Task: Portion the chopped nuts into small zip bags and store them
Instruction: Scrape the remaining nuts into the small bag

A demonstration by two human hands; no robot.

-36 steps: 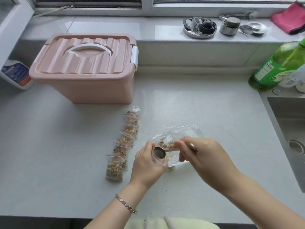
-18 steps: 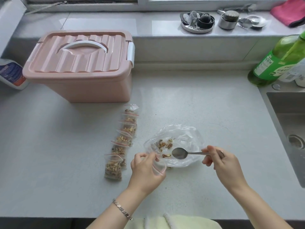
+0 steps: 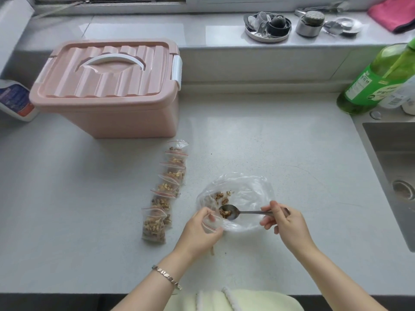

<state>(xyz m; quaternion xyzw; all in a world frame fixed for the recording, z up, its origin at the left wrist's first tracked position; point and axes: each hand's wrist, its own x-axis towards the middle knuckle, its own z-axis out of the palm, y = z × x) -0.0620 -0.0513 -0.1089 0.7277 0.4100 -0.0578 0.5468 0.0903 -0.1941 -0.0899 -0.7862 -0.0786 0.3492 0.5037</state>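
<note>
My left hand (image 3: 198,233) holds a small clear zip bag (image 3: 211,223) with a red strip, its mouth turned toward the spoon. My right hand (image 3: 285,223) grips the handle of a metal spoon (image 3: 231,212) whose bowl carries a few chopped nuts. The spoon lies over a large clear plastic bag (image 3: 247,194) spread on the counter, with a small pile of chopped nuts (image 3: 222,196) left in it. To the left, a row of several filled zip bags (image 3: 166,189) runs from the near bag toward the pink box.
A closed pink storage box (image 3: 107,86) with a white handle stands at the back left. A green bottle (image 3: 377,79) is at the right, beside the sink (image 3: 395,176). Small metal items sit on the window ledge (image 3: 267,25). A white bottle (image 3: 15,99) lies far left.
The spoon left the small bag's mouth, dipped into the large bag and now carries nuts near the small bag. My left hand lowered the small bag toward the counter.
</note>
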